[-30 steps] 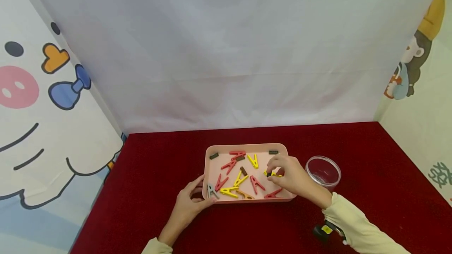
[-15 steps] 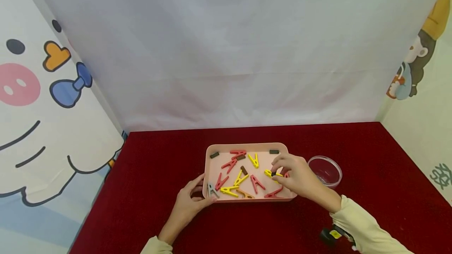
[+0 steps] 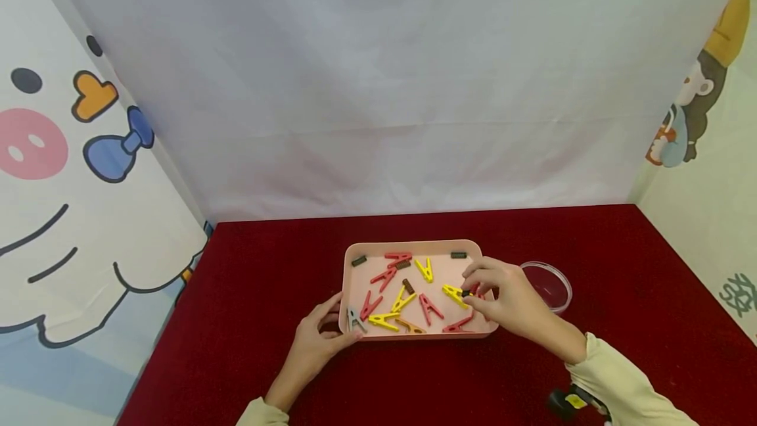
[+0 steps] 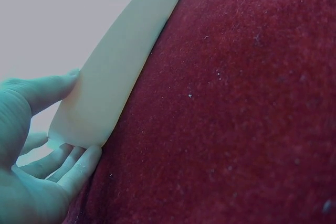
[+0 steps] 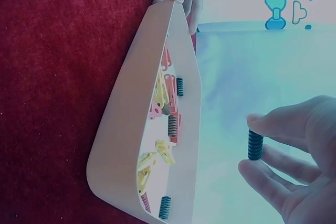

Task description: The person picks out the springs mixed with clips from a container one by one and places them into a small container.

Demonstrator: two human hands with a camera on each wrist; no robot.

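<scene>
Thumb and fingertips of my right hand (image 3: 511, 298) pinch a dark coil spring (image 5: 255, 146), held upright beyond the tray's side in the right wrist view. In the head view this hand is over the tray's right end, close to a yellow clip (image 3: 453, 293). My left hand (image 3: 316, 340) grips the near left corner of the pink tray (image 3: 414, 338), thumb on the rim and fingers around the corner. A grey clip (image 3: 355, 319) lies just inside that corner. Red clips (image 3: 430, 308), yellow clips and an orange clip (image 3: 409, 326) are scattered in the tray.
Dark springs (image 3: 458, 255) lie near the tray's back corners, with brown springs (image 3: 408, 286) among the clips. A clear round container (image 3: 564, 278) stands right of the tray, partly behind my right hand. Red cloth (image 3: 284, 268) covers the table; a white backdrop (image 3: 384, 84) hangs behind.
My right hand has drawn rightward from over the yellow clip, carrying the spring, and uncovers more of that clip. The left hand and tray stay in place.
</scene>
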